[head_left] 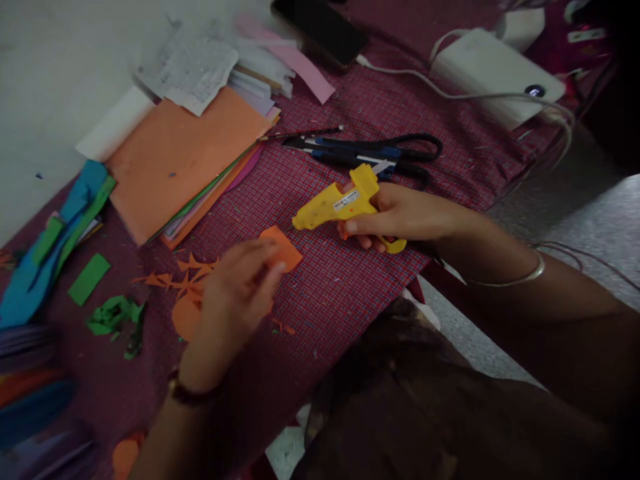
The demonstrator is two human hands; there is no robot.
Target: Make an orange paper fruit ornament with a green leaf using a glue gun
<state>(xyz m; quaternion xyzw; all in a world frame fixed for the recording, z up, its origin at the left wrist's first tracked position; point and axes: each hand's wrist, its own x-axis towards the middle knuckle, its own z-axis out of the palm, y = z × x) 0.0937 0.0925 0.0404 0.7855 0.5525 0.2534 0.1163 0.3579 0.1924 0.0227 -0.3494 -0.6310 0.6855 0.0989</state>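
Observation:
A yellow glue gun (325, 205) is in my right hand (395, 217), its nozzle pointing left and a pale glue stick (381, 167) poking out of its back. My left hand (240, 287), slightly blurred, pinches a small piece of orange paper (286, 250) by its left side. The nozzle is just above and to the right of this paper, and I cannot tell whether any glue is on it. Beneath and beside my left hand lie an orange paper disc (186, 317) and spiky orange cut-outs (187, 277).
Scissors (360, 152) and a thin dark stick (305, 133) lie beyond the glue gun. A stack of coloured paper (185, 160) sits at the upper left. Green scraps (117, 320) and blue strips (30, 280) are at left. A phone (320, 30) and cabled white power bank (500, 77) stand at the back.

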